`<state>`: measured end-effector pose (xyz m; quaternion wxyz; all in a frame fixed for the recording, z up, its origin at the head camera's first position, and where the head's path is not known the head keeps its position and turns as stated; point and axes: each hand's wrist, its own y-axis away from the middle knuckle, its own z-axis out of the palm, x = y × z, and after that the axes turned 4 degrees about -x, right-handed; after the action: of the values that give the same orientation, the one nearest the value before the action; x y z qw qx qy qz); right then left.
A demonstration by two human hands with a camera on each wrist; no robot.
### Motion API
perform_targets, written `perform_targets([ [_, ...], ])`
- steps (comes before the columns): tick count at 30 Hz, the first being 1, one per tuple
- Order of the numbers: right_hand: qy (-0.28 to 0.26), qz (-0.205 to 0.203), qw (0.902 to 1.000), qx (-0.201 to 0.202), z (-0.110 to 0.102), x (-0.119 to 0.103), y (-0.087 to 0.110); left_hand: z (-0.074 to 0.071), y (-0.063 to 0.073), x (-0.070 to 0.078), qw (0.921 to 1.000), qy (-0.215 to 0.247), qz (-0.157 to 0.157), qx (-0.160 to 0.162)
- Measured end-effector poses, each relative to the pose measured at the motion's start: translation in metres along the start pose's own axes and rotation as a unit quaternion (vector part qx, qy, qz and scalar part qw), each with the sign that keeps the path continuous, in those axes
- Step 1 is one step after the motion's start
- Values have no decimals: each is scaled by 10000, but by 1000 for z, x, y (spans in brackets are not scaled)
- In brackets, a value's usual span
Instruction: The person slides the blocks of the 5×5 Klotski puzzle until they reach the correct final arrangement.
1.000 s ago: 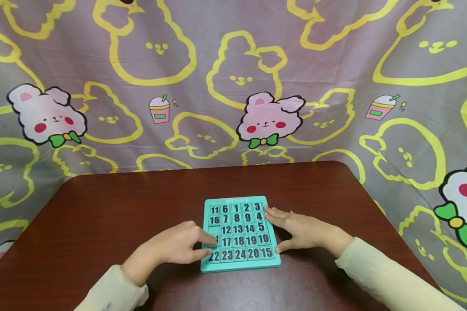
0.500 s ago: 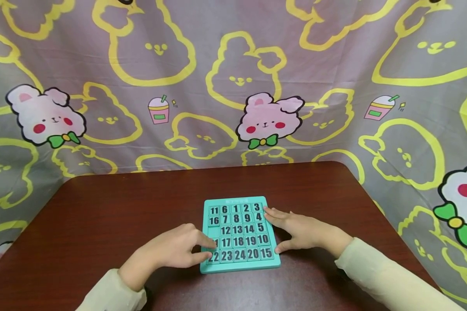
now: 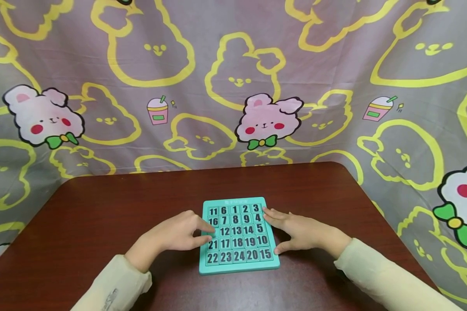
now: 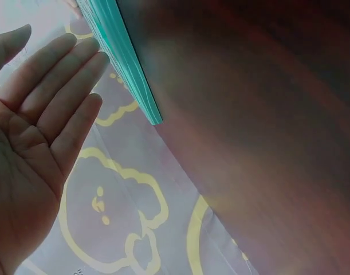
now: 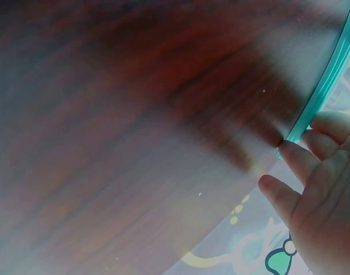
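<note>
pale cream sleeves (image 3: 385,272), a dark print (image 3: 110,299) on the left.

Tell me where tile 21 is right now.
In the head view, tile 21 is in the left column of the number board, directly above tile 22 and left of tile 17, beside the left hand.

puzzle board (image 3: 239,269): turquoise, black numerals | table (image 3: 140,198): red-brown, wood-grained | cloth (image 3: 202,97): grey-mauve, yellow cartoon outlines | sleeves (image 3: 387,272): cream
</note>
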<state>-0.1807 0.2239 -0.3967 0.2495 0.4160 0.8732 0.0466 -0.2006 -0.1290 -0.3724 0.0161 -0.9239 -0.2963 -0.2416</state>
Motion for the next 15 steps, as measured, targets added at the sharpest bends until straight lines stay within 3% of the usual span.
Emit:
perform_targets([
  [15, 14, -21, 10000, -12, 3, 2, -1, -3, -10, -11, 10000, 39, -75, 8],
])
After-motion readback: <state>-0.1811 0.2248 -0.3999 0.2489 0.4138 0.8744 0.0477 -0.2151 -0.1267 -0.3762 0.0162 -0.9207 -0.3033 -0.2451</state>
